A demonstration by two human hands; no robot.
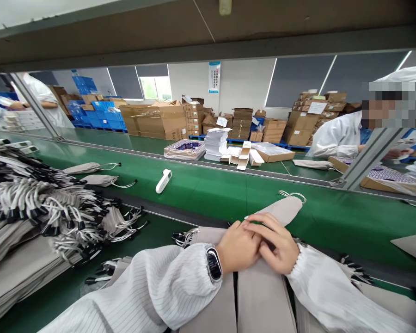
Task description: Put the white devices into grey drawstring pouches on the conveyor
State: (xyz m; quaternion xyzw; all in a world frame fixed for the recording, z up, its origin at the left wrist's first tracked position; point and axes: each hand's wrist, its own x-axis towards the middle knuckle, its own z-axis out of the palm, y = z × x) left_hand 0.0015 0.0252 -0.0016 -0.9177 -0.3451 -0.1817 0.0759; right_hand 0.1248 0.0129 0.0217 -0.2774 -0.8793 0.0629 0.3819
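My left hand (pixel 237 247) and my right hand (pixel 275 243) rest together on a beige drawstring pouch (pixel 286 208) that reaches onto the green conveyor belt (pixel 229 192). The fingers of both hands are curled and overlap each other on the pouch; I cannot see anything else in them. A smartwatch (pixel 213 263) sits on my left wrist. More beige pouches (pixel 263 296) lie stacked under my forearms. A white handheld device (pixel 163 181) lies on the belt to the far left of my hands.
A big heap of beige pouches with cords (pixel 38 208) fills the left. Two pouches (pixel 93 173) lie on the belt. Across the belt a person in a white coat (pixel 339 136) works; cartons (pixel 159 120), white stacks (pixel 215 144) and blue crates (pixel 104 115) stand behind.
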